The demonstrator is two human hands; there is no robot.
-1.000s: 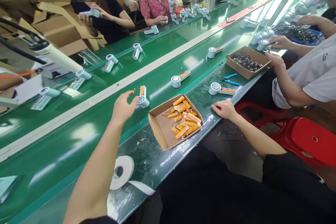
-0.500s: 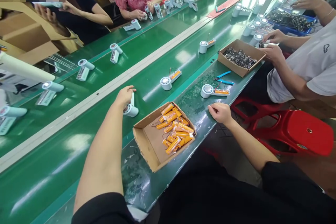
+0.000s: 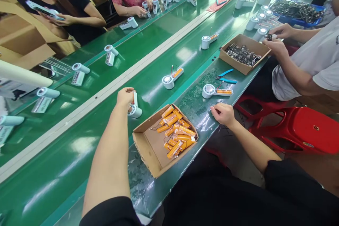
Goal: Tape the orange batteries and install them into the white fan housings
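Left hand [image 3: 125, 97] at frame centre-left closed its fingers on a small white fan unit [image 3: 134, 107] lying on the green conveyor belt [image 3: 66, 155] | cardboard tray [image 3: 148, 148] of orange batteries [image 3: 176, 132] sat just right of it on the desk | right hand [image 3: 224, 114], loosely curled and holding nothing, rested on the desk edge at centre-right.

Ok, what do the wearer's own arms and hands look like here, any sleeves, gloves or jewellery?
Both hands, the left hand and the right hand, are bare: no gloves, and no rings or watch visible. The forearms are uncovered too. Short black sleeves start near the elbows, one on the left arm and one on the right arm. No markings show on the fabric.
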